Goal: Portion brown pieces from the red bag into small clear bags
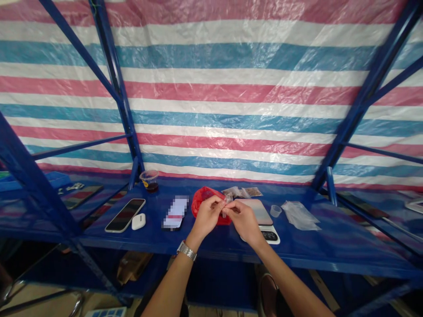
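L hand (207,215) and R hand (243,221) are pinching a small clear packet (226,204) btwn their fingertips, just above a red plastic bag (202,200), w/ fingers hiding most of it and its contents too small to make out. The hands are covering part of the bag, and a digital scale (255,210) is sitting just right of it, its display partly hidden by the R hand. A small plastic cup (275,211) is standing beside the scale, while a blurred card (175,212) is lying left of the hands.
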`<state>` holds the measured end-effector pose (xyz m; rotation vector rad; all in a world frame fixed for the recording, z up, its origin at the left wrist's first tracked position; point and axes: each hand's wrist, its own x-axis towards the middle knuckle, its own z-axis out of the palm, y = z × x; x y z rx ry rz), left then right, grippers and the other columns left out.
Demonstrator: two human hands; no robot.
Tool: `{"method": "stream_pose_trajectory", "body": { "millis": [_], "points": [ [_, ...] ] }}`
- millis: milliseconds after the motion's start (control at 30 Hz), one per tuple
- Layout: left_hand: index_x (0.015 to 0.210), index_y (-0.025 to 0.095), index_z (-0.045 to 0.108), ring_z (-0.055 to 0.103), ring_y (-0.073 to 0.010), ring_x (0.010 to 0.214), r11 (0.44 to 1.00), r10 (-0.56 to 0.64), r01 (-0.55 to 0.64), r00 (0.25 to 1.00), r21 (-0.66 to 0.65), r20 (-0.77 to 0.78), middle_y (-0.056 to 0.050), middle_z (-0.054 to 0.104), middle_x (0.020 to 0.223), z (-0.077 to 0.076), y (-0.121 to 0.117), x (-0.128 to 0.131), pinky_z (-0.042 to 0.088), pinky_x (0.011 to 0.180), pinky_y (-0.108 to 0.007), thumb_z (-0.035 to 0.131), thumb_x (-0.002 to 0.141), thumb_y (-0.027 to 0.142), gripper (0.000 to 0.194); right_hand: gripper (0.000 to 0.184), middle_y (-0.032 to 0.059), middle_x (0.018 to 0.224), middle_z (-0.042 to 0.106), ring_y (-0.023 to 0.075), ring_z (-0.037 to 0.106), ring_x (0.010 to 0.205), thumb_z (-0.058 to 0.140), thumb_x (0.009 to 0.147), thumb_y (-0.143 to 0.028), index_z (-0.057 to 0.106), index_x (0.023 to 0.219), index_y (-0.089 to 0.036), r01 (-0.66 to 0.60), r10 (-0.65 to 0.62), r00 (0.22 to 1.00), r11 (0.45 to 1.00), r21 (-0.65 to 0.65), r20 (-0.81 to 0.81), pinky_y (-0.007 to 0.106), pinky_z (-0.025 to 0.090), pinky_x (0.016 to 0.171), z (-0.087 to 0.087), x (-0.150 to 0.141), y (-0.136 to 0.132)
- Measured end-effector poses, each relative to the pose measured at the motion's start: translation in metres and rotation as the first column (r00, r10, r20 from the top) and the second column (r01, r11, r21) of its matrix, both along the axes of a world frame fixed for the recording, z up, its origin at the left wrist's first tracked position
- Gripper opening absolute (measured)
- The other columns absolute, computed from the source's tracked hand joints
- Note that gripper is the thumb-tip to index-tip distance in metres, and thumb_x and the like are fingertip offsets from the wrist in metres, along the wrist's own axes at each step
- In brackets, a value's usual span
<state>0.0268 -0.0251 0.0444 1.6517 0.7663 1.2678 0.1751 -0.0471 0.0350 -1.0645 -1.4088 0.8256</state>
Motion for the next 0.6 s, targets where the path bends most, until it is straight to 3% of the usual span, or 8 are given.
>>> {"method": "stream_pose_trajectory", "body": {
  "millis": [167, 333, 433, 600],
  "points": [
    [0.076, 0.023, 0.058, 0.061, -0.0174, 0.066, 0.983, 0.129, -0.108, 0.981, 0.148, -0.142, 0.000, 0.065, 0.070, 0.0021, -0.0002, -0.0013, 0.045, 0.065, -0.027, 0.052, 0.099, 0.042, 0.031, 0.036, 0.0030, 0.071, 0.070, 0.0197, 0.064, 0.068, 0.072, 0.082, -0.055, 0.068, 0.076, -0.020, 0.016, -0.016, 0.999, 1.000, 0.004, -0.035, 0.032, 0.052, 0.068, -0.0007, -0.0050, -0.0008],
    [0.080, 0.024, 0.056, 0.057, -0.0168, 0.065, 0.943, 0.275, -0.200, 0.919, 0.265, -0.284, 0.000, 0.063, 0.073, 0.0005, 0.0005, -0.0045, 0.038, 0.063, -0.028, 0.044, 0.102, 0.034, 0.027, 0.030, 0.0005, 0.062, 0.065, 0.0197, 0.060, 0.055, 0.071, 0.078, -0.051, 0.064, 0.073, -0.022, 0.090, -0.110, 0.981, 0.987, -0.130, -0.158, 0.033, 0.051, 0.055, 0.0010, -0.0045, 0.0016],
    [0.083, 0.023, 0.057, 0.058, -0.0165, 0.065, 0.963, 0.220, -0.166, 0.940, 0.213, -0.260, 0.000, 0.063, 0.073, -0.0025, 0.0013, -0.0027, 0.040, 0.062, -0.027, 0.044, 0.103, 0.040, 0.029, 0.029, 0.0000, 0.060, 0.065, 0.0202, 0.060, 0.052, 0.071, 0.078, -0.051, 0.063, 0.074, -0.023, 0.127, -0.140, 0.982, 0.986, -0.105, -0.129, 0.033, 0.051, 0.052, 0.0033, -0.0036, 0.0030],
    [0.089, 0.022, 0.058, 0.063, -0.0161, 0.070, 0.998, 0.005, 0.000, 0.997, 0.068, -0.083, 0.000, 0.065, 0.077, -0.0023, 0.0012, -0.0008, 0.050, 0.069, -0.028, 0.052, 0.099, 0.053, 0.033, 0.030, 0.0009, 0.065, 0.067, 0.0206, 0.062, 0.059, 0.068, 0.086, -0.054, 0.065, 0.082, -0.024, 0.042, -0.041, 0.999, 0.998, 0.041, -0.018, 0.032, 0.048, 0.056, 0.0074, -0.0048, 0.0027]
  ]
}}
